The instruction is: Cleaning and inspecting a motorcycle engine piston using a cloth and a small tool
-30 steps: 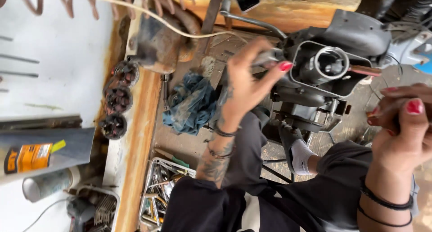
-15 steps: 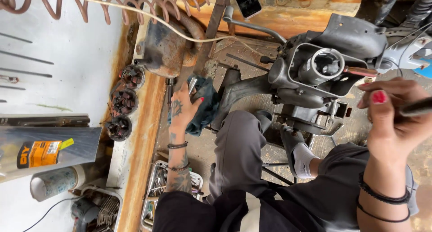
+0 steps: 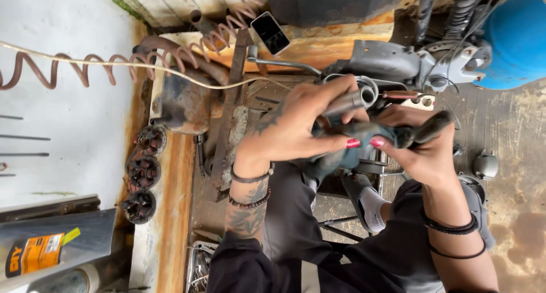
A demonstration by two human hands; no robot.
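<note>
Starting at the far left, a pale surface (image 3: pixel 74 128) carries some thin dark rods, and a coiled rusty-brown hose (image 3: pixel 68 71) runs across it with a light cord along it. At the bottom left lies a grey tube (image 3: pixel 54 247) with an orange and yellow label. Beside it, three dark round toothed parts (image 3: pixel 142 170) sit in a row on the edge of a rusty orange counter (image 3: pixel 173 213). A heavy rusted metal block (image 3: pixel 182 102) stands above them, and a long flat metal bar (image 3: pixel 230 111) leans over it. A dark phone (image 3: pixel 271 33) lies further up on the orange board. At the bottom, a wire tray (image 3: pixel 199 267) holds small metal pieces.

In the middle, the left hand (image 3: pixel 296 128) is closed around a grey metal tube (image 3: pixel 350 101) and also presses on a dark blue-grey rag (image 3: pixel 341 153); its thumb with a red nail lies on the cloth. The wrist wears dark bracelets and the forearm has tattoos. The right hand (image 3: pixel 424 148) meets it from the other side, touching the same rag, and its fingers are folded around a dark, dirty part (image 3: pixel 426 128) that sticks out to the right. Both hands are therefore full, not open. The rag is between the two hands, just in front of a grey engine-like machine (image 3: pixel 392 62).

Below the hands, the person's knees in dark trousers are visible, with a sandal and white sock (image 3: pixel 369 205). At the far right stands a blue rounded container (image 3: pixel 515 37) on a stained concrete floor (image 3: pixel 512 173).
</note>
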